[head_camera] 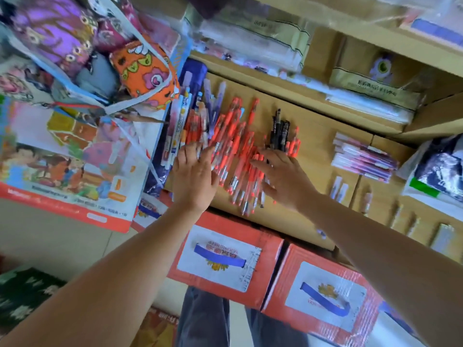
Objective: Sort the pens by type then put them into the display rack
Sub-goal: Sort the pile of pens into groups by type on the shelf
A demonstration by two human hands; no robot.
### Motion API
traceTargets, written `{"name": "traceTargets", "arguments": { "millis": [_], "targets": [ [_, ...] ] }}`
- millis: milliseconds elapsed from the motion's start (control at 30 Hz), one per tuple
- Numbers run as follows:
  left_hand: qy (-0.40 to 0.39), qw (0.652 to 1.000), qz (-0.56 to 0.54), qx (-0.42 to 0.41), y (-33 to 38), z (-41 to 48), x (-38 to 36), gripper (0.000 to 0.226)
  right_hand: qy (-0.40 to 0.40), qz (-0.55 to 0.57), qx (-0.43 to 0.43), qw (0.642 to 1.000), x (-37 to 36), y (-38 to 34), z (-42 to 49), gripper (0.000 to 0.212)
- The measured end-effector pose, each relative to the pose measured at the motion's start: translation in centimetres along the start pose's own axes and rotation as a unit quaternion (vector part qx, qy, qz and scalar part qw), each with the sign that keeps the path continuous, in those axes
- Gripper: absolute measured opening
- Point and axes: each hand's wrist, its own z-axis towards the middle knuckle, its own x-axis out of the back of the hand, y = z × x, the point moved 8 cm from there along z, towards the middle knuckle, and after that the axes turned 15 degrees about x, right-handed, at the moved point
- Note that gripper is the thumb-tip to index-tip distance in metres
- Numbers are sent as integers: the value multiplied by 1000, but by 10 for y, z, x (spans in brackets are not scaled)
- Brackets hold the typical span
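So both hands are lying flat with fingers spread wide, neither one holding anything as far as I can see. The left hand (194, 176) is resting on the left edge of the heap of red pens (235, 151) and the right hand (283, 175) is pressing on its right edge, so the heap is sitting right between them on the bench (313, 136). The red pens are mostly running front to back, away from the person (a few are crossing at angles). The black pens (279, 131) are lying just past the right fingertips, so that hand is looking like the closer one for pulling them out, while the blue-and-white pens (179, 126) are sitting just beyond the left. The pink pens (363, 159) are already lying well apart on the right. I'm guessing the sorting is only partway done, and I'm not managing to spot the display rack anywhere.
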Motion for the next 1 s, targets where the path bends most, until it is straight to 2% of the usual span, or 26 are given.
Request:
{"name": "traceTargets", "arguments": {
  "millis": [100, 200, 267, 367, 567, 700, 767, 833, 900, 1000],
  "targets": [
    [-14, 1000, -22, -8, -7, 7, -1, 56, 21, 3, -21, 1000, 8, 2, 1, 58],
    [-36, 999, -29, -19, -8, 11, -2, 57, 45, -16, 1, 999, 13, -5, 10, 60],
    [-46, 998, -33, -26, -7, 12, -3, 60, 22, -19, 11, 1000, 11, -8, 18, 63],
    [-44, 998, -31, -38, -5, 14, -3, 59, -21, -21, -18, 999, 6, 0, 22, 66],
    [-30, 998, -40, -46, -7, 17, 2, 43, 21, -10, -15, 1000, 17, 6, 22, 55],
    [-15, 997, -61, -43, -10, 19, 9, 41, 98, 44, 14, 994, 39, -7, 53, 45],
    [-22, 996, -82, -39, -12, 21, 10, 41, 155, 112, -12, 981, 53, -12, 74, 33],
    [-24, 994, -102, -37, -15, 25, 9, 40, 196, 189, -85, 959, 61, -8, 96, 28],
    [-29, 992, -121, -34, -17, 28, 9, 38, 174, 206, -151, 951, 57, -5, 115, 32],
    [-36, 988, -147, -37, -19, 32, 9, 37, 103, 161, -174, 966, 45, -5, 132, 39]
  ]
}}
